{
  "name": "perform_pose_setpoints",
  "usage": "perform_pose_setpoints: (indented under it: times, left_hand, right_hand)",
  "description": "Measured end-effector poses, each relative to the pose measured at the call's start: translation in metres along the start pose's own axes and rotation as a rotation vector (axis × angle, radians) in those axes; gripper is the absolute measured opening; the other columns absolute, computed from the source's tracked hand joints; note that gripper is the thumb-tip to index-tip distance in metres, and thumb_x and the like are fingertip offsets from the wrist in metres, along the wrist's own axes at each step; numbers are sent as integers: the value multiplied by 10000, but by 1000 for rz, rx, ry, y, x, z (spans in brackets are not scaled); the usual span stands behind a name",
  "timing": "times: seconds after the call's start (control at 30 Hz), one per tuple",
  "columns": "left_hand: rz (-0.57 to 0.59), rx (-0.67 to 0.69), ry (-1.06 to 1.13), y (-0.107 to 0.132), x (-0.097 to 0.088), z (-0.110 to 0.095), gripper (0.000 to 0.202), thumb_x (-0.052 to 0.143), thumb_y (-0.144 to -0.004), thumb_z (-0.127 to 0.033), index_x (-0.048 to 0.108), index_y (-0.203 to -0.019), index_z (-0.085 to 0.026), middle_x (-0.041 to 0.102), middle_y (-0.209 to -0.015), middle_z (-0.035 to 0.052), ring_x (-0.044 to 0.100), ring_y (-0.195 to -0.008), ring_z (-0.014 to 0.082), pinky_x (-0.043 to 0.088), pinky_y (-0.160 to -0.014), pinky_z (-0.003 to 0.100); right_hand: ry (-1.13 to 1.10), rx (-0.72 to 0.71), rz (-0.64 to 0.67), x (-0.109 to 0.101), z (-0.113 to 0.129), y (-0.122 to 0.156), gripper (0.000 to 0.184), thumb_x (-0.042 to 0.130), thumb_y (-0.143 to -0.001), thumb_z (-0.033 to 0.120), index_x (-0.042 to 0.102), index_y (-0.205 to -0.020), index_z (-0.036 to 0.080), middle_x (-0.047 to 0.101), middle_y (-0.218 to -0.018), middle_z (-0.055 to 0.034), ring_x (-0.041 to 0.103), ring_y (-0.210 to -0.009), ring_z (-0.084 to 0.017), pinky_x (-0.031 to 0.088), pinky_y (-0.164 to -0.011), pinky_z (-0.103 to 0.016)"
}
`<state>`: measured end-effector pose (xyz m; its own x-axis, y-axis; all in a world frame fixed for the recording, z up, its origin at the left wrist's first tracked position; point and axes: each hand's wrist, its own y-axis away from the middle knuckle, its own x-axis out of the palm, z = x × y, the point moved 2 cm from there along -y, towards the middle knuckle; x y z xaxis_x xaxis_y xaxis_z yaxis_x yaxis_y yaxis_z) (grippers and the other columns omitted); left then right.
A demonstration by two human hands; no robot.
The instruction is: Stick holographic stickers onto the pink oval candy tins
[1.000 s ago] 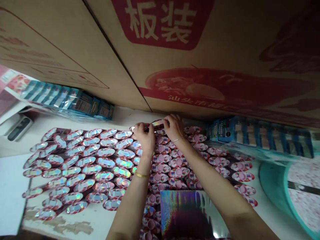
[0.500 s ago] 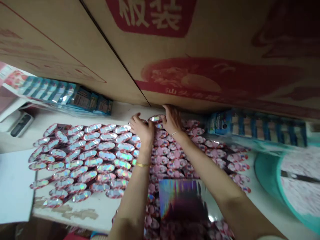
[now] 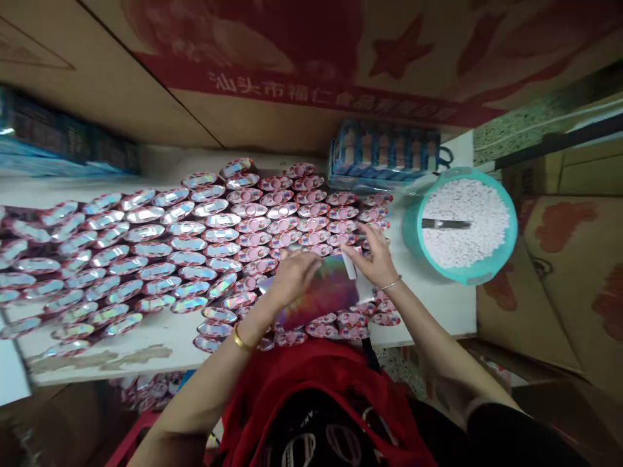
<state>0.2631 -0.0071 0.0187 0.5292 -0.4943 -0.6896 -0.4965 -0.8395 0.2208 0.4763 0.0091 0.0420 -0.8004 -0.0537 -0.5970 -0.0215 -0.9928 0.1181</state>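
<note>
Rows of small oval pods cover the white table [image 3: 428, 301]: shiny foil-topped ones [image 3: 160, 250] on the left, pink-capped ones [image 3: 302, 217] in the middle. A holographic foil sheet [image 3: 328, 292] lies on the nearer pink pods. My left hand [image 3: 292, 275] rests flat on the sheet's left part, fingers stretched out. My right hand [image 3: 372, 259] is at the sheet's upper right corner, thumb and fingers pinched on its white edge. Each wrist wears a thin bracelet.
A teal basin [image 3: 413, 237] of white pellets with a metal scoop [image 3: 445, 224] stands at the right. Blue packs [image 3: 384, 152] lie behind the pods, more at the far left [image 3: 58, 139]. Large cardboard boxes [image 3: 253, 110] wall the back. A red garment [image 3: 316, 383] covers my lap.
Both hands left the far row of pods by the boxes and came back to the foil sheet near me. The view swung down and to the right, bringing the basin into sight.
</note>
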Motion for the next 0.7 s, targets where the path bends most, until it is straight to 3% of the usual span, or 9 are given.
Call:
perform_pose_setpoints:
  times: [0.1, 0.17, 0.27, 0.47, 0.6, 0.7]
  left_hand:
    - [-38, 7, 35, -2, -20, 4, 267, 443, -973, -364, 651, -911, -209, 680, -867, 39, 590, -864, 184, 345, -851, 346]
    - [-109, 15, -8, -5, -28, -1, 251, 499, -948, -397, 653, -1028, -216, 683, -962, 55, 582, -938, 203, 336, -864, 353]
    - [-242, 48, -158, -9, -32, -18, 261, 526, -934, -375, 653, -1114, -235, 666, -1075, 80, 539, -1033, 235, 320, -866, 380]
    - [-439, 52, -359, -11, -21, -43, 168, 514, -924, -226, 678, -892, -212, 674, -1133, 79, 520, -1053, 253, 287, -891, 428]
    - [-425, 93, -300, 10, -13, -56, 113, 537, -908, -216, 646, -887, -195, 652, -1167, 101, 518, -1088, 255, 313, -906, 418]
    - [-370, 144, -119, 31, -16, -67, 83, 547, -911, -257, 602, -905, -195, 659, -1042, 88, 551, -993, 219, 370, -840, 365]
  right_hand:
    - [-351, 218, 166, 13, -13, 18, 444, 598, -787, 663, 557, -753, 223, 482, -615, 27, 443, -563, -129, 387, -522, -256]
    - [-488, 267, 190, 24, -10, 22, 481, 591, -792, 663, 459, -645, 224, 369, -545, 55, 330, -494, -97, 297, -462, -235]
    - [-517, 228, 102, 35, 2, 20, 525, 602, -783, 658, 381, -591, 223, 316, -539, 60, 280, -502, -87, 246, -462, -231]
    - [-539, 234, 44, 39, 13, 12, 538, 588, -784, 649, 326, -584, 224, 260, -544, 72, 230, -510, -79, 198, -466, -226]
    - [-534, 241, 22, 40, 2, 6, 487, 573, -798, 617, 363, -601, 224, 294, -555, 67, 265, -519, -86, 211, -477, -229]
    - [-507, 246, -8, 41, -10, 2, 449, 563, -812, 584, 388, -610, 223, 307, -561, 63, 268, -523, -89, 212, -485, -233]
